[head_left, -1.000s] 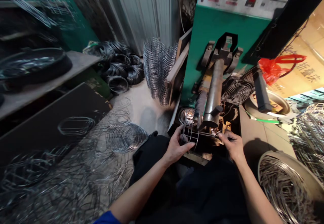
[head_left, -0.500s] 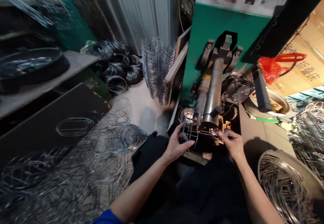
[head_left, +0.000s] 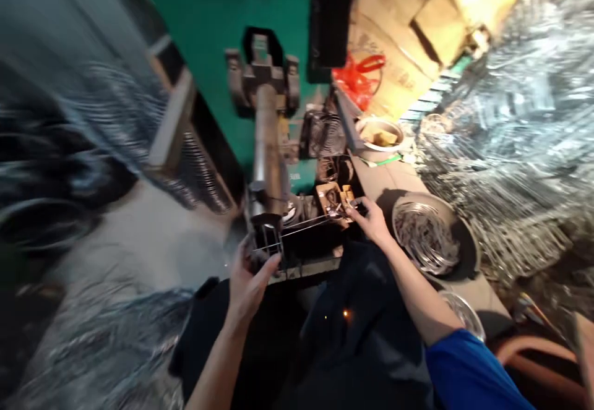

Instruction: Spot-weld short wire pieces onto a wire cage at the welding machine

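My left hand [head_left: 251, 277] is closed round a wire frame [head_left: 273, 246] below the end of a thick metal cylinder [head_left: 268, 150] on a green machine [head_left: 204, 45]. The frame's upper part is hidden by the cylinder. My right hand [head_left: 366, 217] pinches the right end of a thin wire rod [head_left: 304, 226], which runs left toward the frame beneath the cylinder. Whether rod and frame touch cannot be made out. Two small orange sparks show over the dark clothing on my lap.
A bowl of wire pieces [head_left: 424, 237] stands at the right, near a smaller bowl [head_left: 380, 135] and a red bag [head_left: 359, 79]. Wire stock [head_left: 501, 169] is heaped far right. A board edge [head_left: 171, 125] juts out left of the machine.
The view has swung right, so machine and hands appear further left. The rod's right end is now farther from the cylinder, with my right hand still on it. Sparks have appeared over my lap.
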Available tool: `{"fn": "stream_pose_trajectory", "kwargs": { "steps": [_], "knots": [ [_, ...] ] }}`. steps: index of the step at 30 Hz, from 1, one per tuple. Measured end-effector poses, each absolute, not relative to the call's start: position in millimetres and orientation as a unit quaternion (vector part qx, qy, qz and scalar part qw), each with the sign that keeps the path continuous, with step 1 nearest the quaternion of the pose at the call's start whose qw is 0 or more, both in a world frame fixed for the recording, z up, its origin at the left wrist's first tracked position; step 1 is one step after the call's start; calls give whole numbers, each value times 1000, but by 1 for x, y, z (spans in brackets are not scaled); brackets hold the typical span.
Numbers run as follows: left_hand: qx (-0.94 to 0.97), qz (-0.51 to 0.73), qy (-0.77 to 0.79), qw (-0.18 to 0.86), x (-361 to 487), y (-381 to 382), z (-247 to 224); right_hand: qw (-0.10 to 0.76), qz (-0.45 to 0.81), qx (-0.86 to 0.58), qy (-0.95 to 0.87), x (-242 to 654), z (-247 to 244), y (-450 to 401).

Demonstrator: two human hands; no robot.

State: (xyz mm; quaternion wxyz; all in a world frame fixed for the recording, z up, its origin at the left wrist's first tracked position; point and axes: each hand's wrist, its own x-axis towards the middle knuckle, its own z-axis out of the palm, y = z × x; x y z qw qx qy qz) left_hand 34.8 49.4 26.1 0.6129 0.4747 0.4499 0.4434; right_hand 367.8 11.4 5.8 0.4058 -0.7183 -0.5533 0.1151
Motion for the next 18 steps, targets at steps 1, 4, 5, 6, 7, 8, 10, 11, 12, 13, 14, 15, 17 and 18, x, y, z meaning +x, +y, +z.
{"fn": "stream_pose_trajectory", "kwargs": {
  "steps": [1,4,5,6,7,8,10,11,12,13,14,15,17,18],
  "knots": [
    [473,444,451,612,36,51,25,367,88,-764,-522,393,-3,-3],
    [473,446,450,613,38,50,20,260,28,-882,-392,462,-31,-61],
    [476,445,450,611,38,49,19,246,17,-902,-354,479,-40,-81],
    [479,444,452,607,38,49,19,237,9,-917,-321,492,-49,-99],
    [483,443,455,603,37,49,18,231,2,-928,-293,502,-58,-115],
    [485,441,460,598,37,49,18,226,-2,-936,-269,508,-66,-129],
    [484,439,475,590,37,50,17,220,-5,-947,-234,515,-79,-151],
    [482,438,481,587,37,51,17,221,-4,-949,-223,517,-83,-158],
    [481,436,486,586,37,51,17,224,-2,-951,-215,518,-87,-164],
    [480,433,489,586,37,52,17,228,1,-951,-210,520,-89,-169],
    [480,429,491,587,36,53,17,233,3,-950,-206,521,-90,-172],
    [482,425,491,589,36,53,18,238,4,-950,-204,522,-90,-175],
    [485,415,496,589,36,54,20,250,3,-947,-200,525,-86,-177],
    [484,410,502,588,35,54,22,258,-1,-945,-200,527,-82,-177]
  ]
}}
